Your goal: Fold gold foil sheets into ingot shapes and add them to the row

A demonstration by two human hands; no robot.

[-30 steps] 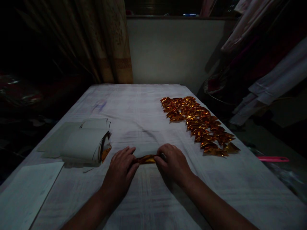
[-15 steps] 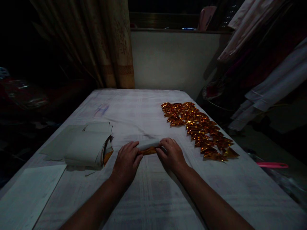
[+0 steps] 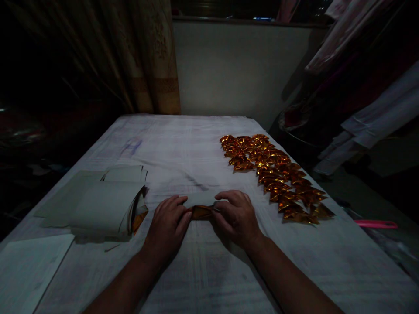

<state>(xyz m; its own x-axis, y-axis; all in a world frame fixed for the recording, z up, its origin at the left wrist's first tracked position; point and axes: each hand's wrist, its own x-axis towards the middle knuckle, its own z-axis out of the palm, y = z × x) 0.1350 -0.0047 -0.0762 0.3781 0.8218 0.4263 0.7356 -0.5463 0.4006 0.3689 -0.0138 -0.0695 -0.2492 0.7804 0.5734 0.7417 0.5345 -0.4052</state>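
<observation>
In the middle of the table, a sheet of foil paper [image 3: 201, 212] is partly folded, its pale back up and a strip of gold showing along the near side. My left hand [image 3: 169, 221] pinches its left end between thumb and fingers. At the right end, my right hand [image 3: 236, 218] grips the paper with thumb and bent fingers. To the right lie rows of folded gold foil pieces [image 3: 275, 174]. Left of my hands rests a stack of foil paper sheets [image 3: 101, 207], pale side up, curled over with gold at its edge.
A pale flat sheet or board [image 3: 32, 266] lies at the table's near left corner. The tablecloth [image 3: 170, 139] is a pale check. Behind stand a curtain [image 3: 153, 65] and a wall [image 3: 229, 65]. Clothes [image 3: 386, 109] hang on the right, above a pink handle [image 3: 376, 223].
My right hand's fingers have lifted and bent at the right end of the paper. More of the gold strip shows between my hands. The camera view has shifted slightly.
</observation>
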